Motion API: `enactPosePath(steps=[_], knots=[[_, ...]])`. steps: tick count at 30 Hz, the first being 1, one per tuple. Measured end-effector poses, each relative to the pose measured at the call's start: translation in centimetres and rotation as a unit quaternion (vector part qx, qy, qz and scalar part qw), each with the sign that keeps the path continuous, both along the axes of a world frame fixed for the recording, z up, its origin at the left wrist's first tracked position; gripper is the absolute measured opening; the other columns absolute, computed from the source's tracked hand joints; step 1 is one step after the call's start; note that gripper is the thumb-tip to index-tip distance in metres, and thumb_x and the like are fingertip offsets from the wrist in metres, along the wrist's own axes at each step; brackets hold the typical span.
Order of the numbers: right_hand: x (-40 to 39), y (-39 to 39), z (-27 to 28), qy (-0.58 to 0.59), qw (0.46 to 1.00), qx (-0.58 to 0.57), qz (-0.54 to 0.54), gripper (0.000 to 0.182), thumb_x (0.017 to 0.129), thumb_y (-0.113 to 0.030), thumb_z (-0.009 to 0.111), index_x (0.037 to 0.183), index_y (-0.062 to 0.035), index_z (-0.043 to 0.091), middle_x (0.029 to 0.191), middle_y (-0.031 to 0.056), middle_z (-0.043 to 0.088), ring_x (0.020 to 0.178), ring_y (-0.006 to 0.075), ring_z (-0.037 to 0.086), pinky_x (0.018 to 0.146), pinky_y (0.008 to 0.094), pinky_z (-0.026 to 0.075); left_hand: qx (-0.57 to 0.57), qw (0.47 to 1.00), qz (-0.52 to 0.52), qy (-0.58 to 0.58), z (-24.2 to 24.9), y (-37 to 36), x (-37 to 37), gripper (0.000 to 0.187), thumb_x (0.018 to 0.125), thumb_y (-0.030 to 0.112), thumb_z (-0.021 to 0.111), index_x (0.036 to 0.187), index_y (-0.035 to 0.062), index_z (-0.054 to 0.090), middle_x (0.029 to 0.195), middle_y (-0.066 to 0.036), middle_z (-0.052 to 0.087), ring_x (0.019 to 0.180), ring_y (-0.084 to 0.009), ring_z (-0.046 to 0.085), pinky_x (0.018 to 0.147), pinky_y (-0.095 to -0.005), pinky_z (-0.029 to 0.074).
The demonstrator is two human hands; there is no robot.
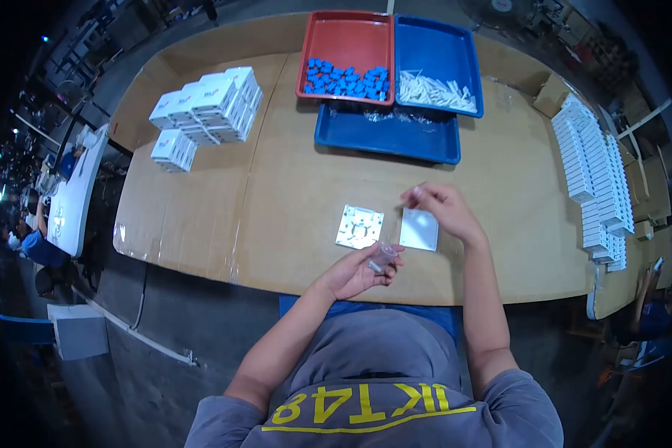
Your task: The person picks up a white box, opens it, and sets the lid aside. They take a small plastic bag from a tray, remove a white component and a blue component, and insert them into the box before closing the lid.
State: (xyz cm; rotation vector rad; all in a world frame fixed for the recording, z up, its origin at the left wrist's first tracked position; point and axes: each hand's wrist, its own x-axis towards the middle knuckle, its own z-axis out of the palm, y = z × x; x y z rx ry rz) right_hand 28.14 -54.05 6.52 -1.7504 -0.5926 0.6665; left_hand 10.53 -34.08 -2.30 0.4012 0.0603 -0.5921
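Note:
Near the table's front edge, my left hand (356,274) is closed around a small clear plastic bag (384,256) with a white piece in it. My right hand (442,208) hovers over the far edge of a plain white square plate (419,230). Its thumb and fingers are bent together, and I cannot make out anything between them. Beside that plate, to the left, lies a white square frame (360,227) with cut-outs and small dark marks, just beyond my left hand.
Ahead are a red tray (349,41) of blue pieces, a blue tray (434,48) of white plugs and a lower blue tray (387,142) with clear plastic. Stacked white boxes (209,103) stand left; rows of white units (586,175) line the right. People sit at the far left.

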Motion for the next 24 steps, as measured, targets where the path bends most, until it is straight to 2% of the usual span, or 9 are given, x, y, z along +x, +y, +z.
enactPosePath(steps=[4,6,8,11,14,18,21,24], knots=[[9.1,-0.1,-0.7,-0.152,0.973,0.063,-0.160,0.018,0.103,-0.012,0.063,0.108,0.0023,0.072,0.099,0.0059,0.075,0.093,0.0139,0.068,0.085,0.0290,0.054,0.004,1.000,-0.004,-0.003,-0.2,0.0,0.0,0.057,0.113,0.041,0.041,0.150,-0.0018,0.047,0.122,-0.011,0.066,0.099,-0.0170,0.066,0.092,-0.0346,0.056],[13.6,-0.1,-0.5,-0.250,0.950,0.012,-0.188,0.015,0.100,-0.006,0.064,0.110,0.0025,0.072,0.099,0.0085,0.076,0.092,0.0164,0.071,0.084,0.0305,0.055,0.004,1.000,-0.005,-0.005,0.0,0.0,0.0,0.057,0.113,0.042,0.041,0.150,-0.0014,0.047,0.123,-0.011,0.066,0.099,-0.0170,0.066,0.092,-0.0345,0.055],[18.3,0.3,-1.2,-0.300,0.933,-0.014,-0.196,0.017,0.096,-0.005,0.065,0.109,0.0008,0.073,0.098,0.0134,0.077,0.091,0.0222,0.074,0.083,0.0345,0.056,0.005,1.000,-0.007,-0.009,0.0,0.0,0.0,0.060,0.112,0.043,0.043,0.151,-0.0028,0.045,0.123,-0.012,0.066,0.100,-0.0183,0.066,0.094,-0.0360,0.056],[20.8,1.7,0.8,-0.366,0.897,-0.141,-0.206,0.017,0.094,-0.010,0.066,0.106,-0.0036,0.076,0.098,0.0164,0.077,0.092,0.0298,0.075,0.083,0.0399,0.057,0.013,1.000,-0.006,-0.009,-0.3,0.1,0.0,0.061,0.112,0.044,0.043,0.151,-0.0027,0.044,0.123,-0.012,0.065,0.099,-0.0188,0.066,0.096,-0.0370,0.055],[22.8,2.8,1.0,-0.399,0.874,-0.211,-0.181,0.018,0.091,-0.019,0.069,0.103,-0.0085,0.078,0.098,0.0173,0.077,0.095,0.0349,0.074,0.084,0.0447,0.058,0.015,1.000,-0.002,-0.006,-0.1,0.2,-0.1,0.060,0.112,0.044,0.042,0.151,-0.0018,0.045,0.122,-0.011,0.065,0.099,-0.0186,0.066,0.096,-0.0374,0.054],[24.4,3.8,0.7,-0.409,0.833,-0.336,-0.162,0.021,0.086,-0.026,0.072,0.099,-0.0123,0.080,0.101,0.0159,0.077,0.098,0.0363,0.073,0.088,0.0472,0.058,0.011,1.000,-0.004,-0.003,0.0,0.1,-0.2,0.059,0.113,0.043,0.041,0.151,-0.0017,0.045,0.123,-0.012,0.065,0.100,-0.0191,0.065,0.097,-0.0375,0.053],[25.2,4.1,0.9,-0.388,0.842,-0.345,-0.149,0.020,0.086,-0.025,0.076,0.095,-0.0085,0.080,0.098,0.0147,0.078,0.094,0.0329,0.074,0.084,0.0438,0.058,0.006,1.000,-0.005,-0.003,0.1,0.1,-0.2,0.059,0.113,0.043,0.041,0.152,-0.0019,0.044,0.124,-0.012,0.065,0.100,-0.0194,0.064,0.097,-0.0376,0.053],[25.8,4.0,1.0,-0.364,0.855,-0.339,-0.148,0.015,0.084,-0.021,0.072,0.092,-0.0139,0.081,0.101,0.0146,0.078,0.099,0.0340,0.074,0.089,0.0462,0.059,0.001,1.000,-0.007,-0.002,0.0,0.1,-0.1,0.060,0.113,0.042,0.040,0.152,-0.0024,0.043,0.124,-0.012,0.064,0.100,-0.0195,0.063,0.097,-0.0377,0.052]])
